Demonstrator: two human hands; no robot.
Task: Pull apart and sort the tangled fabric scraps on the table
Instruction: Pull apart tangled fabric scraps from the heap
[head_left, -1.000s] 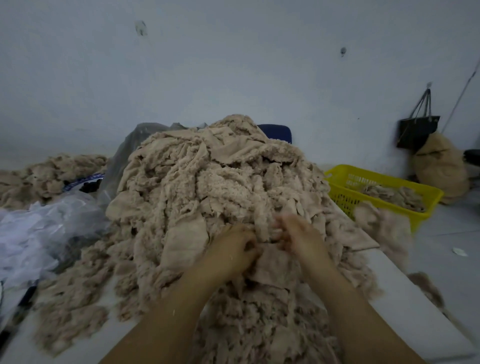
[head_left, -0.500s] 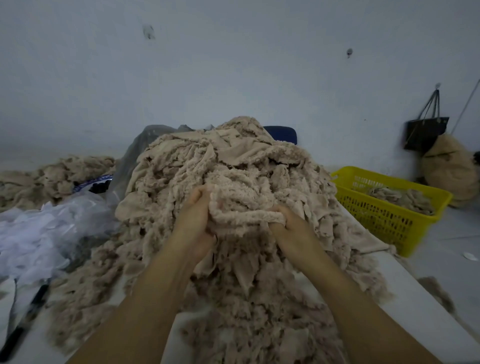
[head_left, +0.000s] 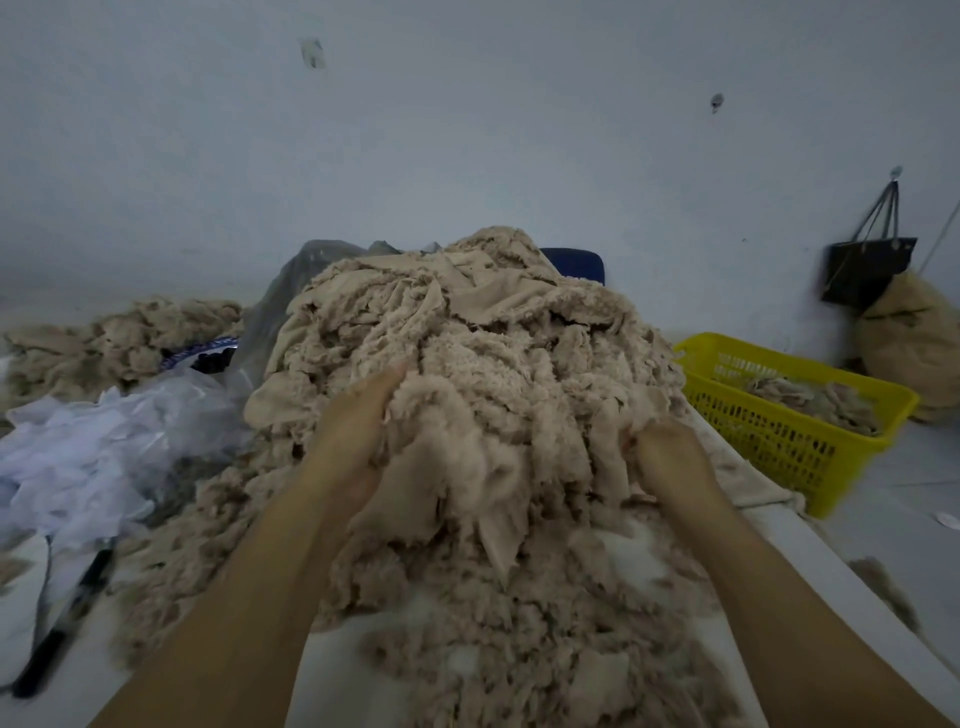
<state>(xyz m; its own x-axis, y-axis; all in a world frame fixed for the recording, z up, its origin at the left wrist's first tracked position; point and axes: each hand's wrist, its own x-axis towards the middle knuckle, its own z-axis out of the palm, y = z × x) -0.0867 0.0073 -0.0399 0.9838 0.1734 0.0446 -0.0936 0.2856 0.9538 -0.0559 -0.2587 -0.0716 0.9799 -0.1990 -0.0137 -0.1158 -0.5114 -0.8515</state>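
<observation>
A big pile of beige fabric scraps (head_left: 467, 332) lies in the middle of the white table (head_left: 343, 675) and fills most of it. At the near side of this pile, both hands hold a clump of scraps (head_left: 483, 457) between them, a little lifted, with ragged ends hanging down from it. The left hand (head_left: 358, 441) lies against the left side of the clump with the fingers almost straight and pointing upward; it presses the cloth more than it grips it (the thumb is hidden in the fabric). The right hand (head_left: 670, 462) is at the right side of the clump, its fingers curled into the cloth and holding it; the fingertips cannot be seen.

More loose scraps are spread on the table under the forearms. At the right, beside the table, stands a yellow basket (head_left: 737, 353) with some scraps inside. At the left lie crumpled plastic bags (head_left: 104, 447), a black pen (head_left: 62, 629) near the table edge, and behind them a smaller heap of scraps (head_left: 119, 338). A black bag (head_left: 867, 270) hangs on the wall, above a beige sack (head_left: 909, 343).
</observation>
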